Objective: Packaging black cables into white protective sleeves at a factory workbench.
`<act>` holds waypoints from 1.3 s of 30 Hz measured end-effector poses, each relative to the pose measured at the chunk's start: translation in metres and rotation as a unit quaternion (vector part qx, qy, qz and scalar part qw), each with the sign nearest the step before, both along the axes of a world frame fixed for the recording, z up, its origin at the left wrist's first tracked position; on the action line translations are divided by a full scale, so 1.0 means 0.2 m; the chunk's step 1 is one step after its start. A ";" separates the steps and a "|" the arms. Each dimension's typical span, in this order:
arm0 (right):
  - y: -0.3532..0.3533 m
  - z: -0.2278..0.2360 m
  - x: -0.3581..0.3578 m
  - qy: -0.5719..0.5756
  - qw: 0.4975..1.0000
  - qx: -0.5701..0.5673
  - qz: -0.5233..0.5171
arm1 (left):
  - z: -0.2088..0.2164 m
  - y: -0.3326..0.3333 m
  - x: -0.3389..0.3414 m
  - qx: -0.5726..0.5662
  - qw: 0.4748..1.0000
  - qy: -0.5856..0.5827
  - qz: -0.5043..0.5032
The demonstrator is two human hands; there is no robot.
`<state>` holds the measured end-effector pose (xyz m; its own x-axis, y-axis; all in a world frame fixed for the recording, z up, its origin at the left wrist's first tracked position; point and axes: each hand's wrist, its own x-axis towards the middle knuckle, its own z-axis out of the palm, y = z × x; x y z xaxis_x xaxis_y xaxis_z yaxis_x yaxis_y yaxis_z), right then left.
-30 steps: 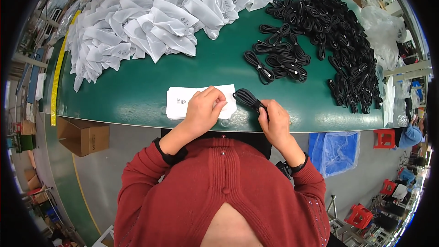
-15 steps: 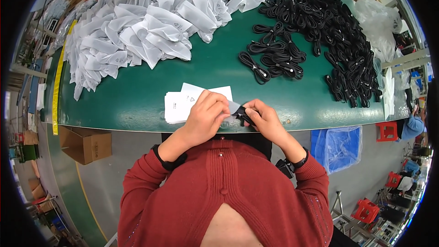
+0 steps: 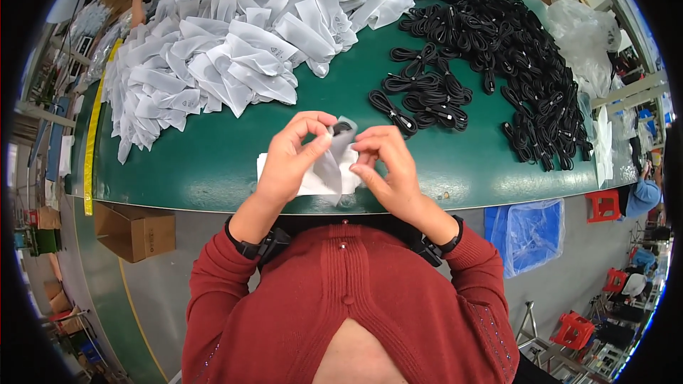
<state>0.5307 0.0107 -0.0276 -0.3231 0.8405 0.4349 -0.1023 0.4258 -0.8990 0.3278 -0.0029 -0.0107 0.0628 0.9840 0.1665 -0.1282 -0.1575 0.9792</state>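
Note:
Between my hands, over the near part of the table, stands a frosted plastic bag (image 3: 329,168) with a dark coiled cable (image 3: 343,126) at its upper end, seemingly inside it. My left hand (image 3: 288,160) pinches the bag's upper left side between thumb and fingers. My right hand (image 3: 391,171) is at the bag's right edge, its fingers bent and the thumb apart from them; whether the fingertips touch the bag is hard to see. Beneath the bag lies a stack of flat white bags (image 3: 309,186), partly hidden by my hands.
A large heap of filled white bags (image 3: 235,57) covers the far left of the green table (image 3: 199,171). Black coiled cables (image 3: 526,64) are piled at the right, with a few nearer the middle. A cardboard box (image 3: 135,231) and a lined blue bin (image 3: 523,235) stand below the edge.
The cable has gone from my right fingers into the bag's upper end. Both hands have moved up and away from the table edge, lifting the bag off the stack.

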 end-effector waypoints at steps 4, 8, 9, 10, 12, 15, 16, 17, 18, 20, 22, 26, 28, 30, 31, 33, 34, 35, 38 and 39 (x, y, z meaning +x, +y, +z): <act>0.05 0.12 0.01 -0.152 0.983 0.091 0.040 | 0.08 0.05 -0.06 -0.052 0.993 -0.102 -0.027; 0.13 0.11 -0.01 -0.136 0.983 0.120 0.000 | 0.07 0.07 -0.04 -0.078 0.987 -0.128 -0.061; 0.16 0.10 -0.02 -0.134 0.980 0.146 0.012 | 0.07 0.07 -0.04 -0.090 0.984 -0.137 -0.074; 0.17 0.09 -0.03 -0.131 0.976 0.172 0.023 | 0.07 0.08 -0.04 -0.089 0.984 -0.137 -0.076; 0.18 0.10 -0.03 -0.108 0.984 0.141 0.020 | 0.09 0.10 -0.06 -0.077 0.984 -0.153 -0.045; 0.19 0.13 0.00 -0.058 0.995 0.078 0.020 | 0.09 0.20 -0.32 -0.047 0.985 -0.160 0.037; 0.21 0.13 0.03 -0.187 0.977 0.082 -0.057 | 0.10 0.25 -0.44 -0.017 0.988 -0.114 0.107; 0.23 0.13 0.08 -0.312 0.937 0.084 -0.135 | 0.14 0.28 -0.50 0.012 0.982 -0.066 0.174; 0.26 0.08 0.13 -0.312 0.937 0.084 -0.132 | 0.14 0.27 -0.51 0.011 0.982 -0.066 0.177; 0.30 -0.06 0.21 -0.522 0.781 0.276 -0.203 | 0.17 0.27 -0.46 0.163 0.916 0.187 0.315; 0.31 -0.11 0.23 -0.519 0.785 0.273 -0.201 | 0.15 0.19 -0.37 0.208 0.874 0.319 0.302; 0.27 -0.14 0.23 -0.466 0.829 0.245 -0.188 | -0.02 -0.04 -0.11 0.138 0.926 0.349 0.051; 0.22 -0.14 0.25 -0.373 0.894 0.180 -0.170 | -0.13 -0.09 -0.02 0.167 0.916 0.364 0.021; 0.15 -0.11 0.23 -0.351 0.915 0.140 -0.143 | -0.15 -0.13 0.06 0.205 0.890 0.406 0.031; 0.11 -0.08 0.22 -0.328 0.932 0.101 -0.118 | -0.17 -0.14 0.07 0.225 0.875 0.426 0.036; 0.04 -0.04 0.22 -0.306 0.945 0.059 -0.098 | -0.21 -0.13 0.09 0.227 0.874 0.429 0.038; 0.01 -0.03 0.22 -0.303 0.946 0.065 -0.092 | -0.22 -0.13 0.10 0.229 0.871 0.432 0.041; -0.01 -0.02 0.22 -0.299 0.948 0.070 -0.085 | -0.23 -0.12 0.10 0.231 0.869 0.436 0.044; -0.06 -0.01 0.24 -0.296 0.948 0.088 -0.076 | -0.22 -0.14 0.10 0.148 0.908 0.390 0.043; -0.07 0.00 0.25 -0.296 0.947 0.099 -0.073 | -0.22 -0.15 0.10 0.105 0.924 0.366 0.043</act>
<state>0.5816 -0.0039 -0.0283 -0.4464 0.8158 0.3678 0.4679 0.5631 -0.6812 0.3482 -0.0322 -0.0542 0.1571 0.9416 0.2979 0.5774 -0.3323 0.7458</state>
